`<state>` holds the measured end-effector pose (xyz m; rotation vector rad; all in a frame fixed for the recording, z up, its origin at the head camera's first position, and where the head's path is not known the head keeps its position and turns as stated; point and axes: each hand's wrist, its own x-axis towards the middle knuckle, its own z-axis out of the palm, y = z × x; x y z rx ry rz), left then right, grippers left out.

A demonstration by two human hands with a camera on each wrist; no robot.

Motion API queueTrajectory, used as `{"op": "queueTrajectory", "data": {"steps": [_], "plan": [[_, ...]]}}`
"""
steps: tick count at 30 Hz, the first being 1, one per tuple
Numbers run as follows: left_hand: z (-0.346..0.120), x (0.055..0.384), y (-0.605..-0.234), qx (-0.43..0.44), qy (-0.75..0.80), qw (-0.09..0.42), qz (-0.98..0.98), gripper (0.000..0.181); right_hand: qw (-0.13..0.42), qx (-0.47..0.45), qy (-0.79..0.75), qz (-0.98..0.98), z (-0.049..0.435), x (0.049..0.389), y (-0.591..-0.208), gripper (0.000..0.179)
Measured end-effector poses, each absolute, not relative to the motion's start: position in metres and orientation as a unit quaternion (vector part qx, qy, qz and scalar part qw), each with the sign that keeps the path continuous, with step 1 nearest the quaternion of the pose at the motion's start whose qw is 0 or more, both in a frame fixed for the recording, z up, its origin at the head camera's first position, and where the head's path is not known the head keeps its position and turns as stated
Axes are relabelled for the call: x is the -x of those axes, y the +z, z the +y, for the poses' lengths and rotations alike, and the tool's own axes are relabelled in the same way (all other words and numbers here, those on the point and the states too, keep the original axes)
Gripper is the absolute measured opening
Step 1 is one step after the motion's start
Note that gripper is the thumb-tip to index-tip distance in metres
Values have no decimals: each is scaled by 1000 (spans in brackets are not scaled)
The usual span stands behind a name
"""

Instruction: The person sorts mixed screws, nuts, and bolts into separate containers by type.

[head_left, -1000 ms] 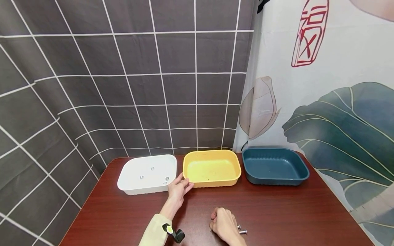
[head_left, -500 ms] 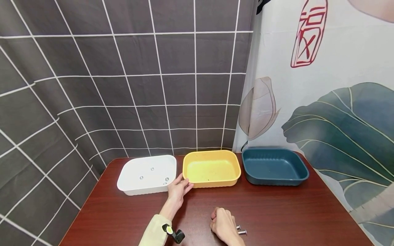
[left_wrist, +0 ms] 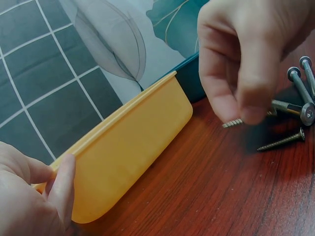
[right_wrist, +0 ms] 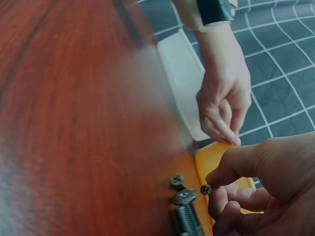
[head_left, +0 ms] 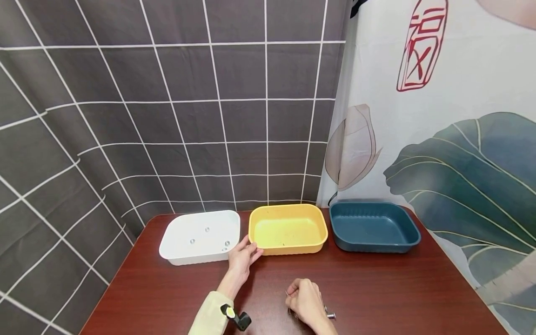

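Note:
My left hand (head_left: 240,260) pinches the front left corner of a yellow tray (head_left: 289,251), one finger flat on its outer wall. In the left wrist view my right hand (left_wrist: 251,54) is above the table, a small threaded screw (left_wrist: 232,123) between thumb and forefinger. Its cross-slotted head (right_wrist: 205,189) shows in the right wrist view. Below that hand lie another screw (left_wrist: 283,141) and several metal bolts (left_wrist: 300,86). The head view mostly hides these behind the right hand (head_left: 305,302); one bolt (head_left: 331,316) sticks out at its side.
Left of the yellow tray stands a white tray (head_left: 180,232) with 3 small round shiny pieces. A dark blue tray (head_left: 377,248) is on the right. All sit along the back of the red-brown table (head_left: 377,288), before a grey checked cloth (head_left: 243,121).
The right hand has risen slightly and its fingers have uncurled a little, with a screw now showing at the fingertips. The left hand and the trays have stayed in place.

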<state>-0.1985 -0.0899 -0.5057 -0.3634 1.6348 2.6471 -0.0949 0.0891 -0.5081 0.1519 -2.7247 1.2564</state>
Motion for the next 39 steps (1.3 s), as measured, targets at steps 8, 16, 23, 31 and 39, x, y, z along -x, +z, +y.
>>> {"op": "queueTrajectory", "data": {"steps": [8,16,23,31,39], "plan": [[-90,199,-503,123,846,4,519,55,87,-54,438,-893,95,104,-498,17],[-91,200,-503,121,844,3,522,55,119,-82,443,-885,105,123,-481,18],[-91,201,-504,123,848,0,516,56,140,-92,436,-884,110,140,-466,19],[-89,200,-503,126,845,-2,520,53,150,-104,421,-889,113,163,-453,16],[-88,198,-502,129,848,-1,513,55,151,-107,420,-888,113,180,-444,12]]}}
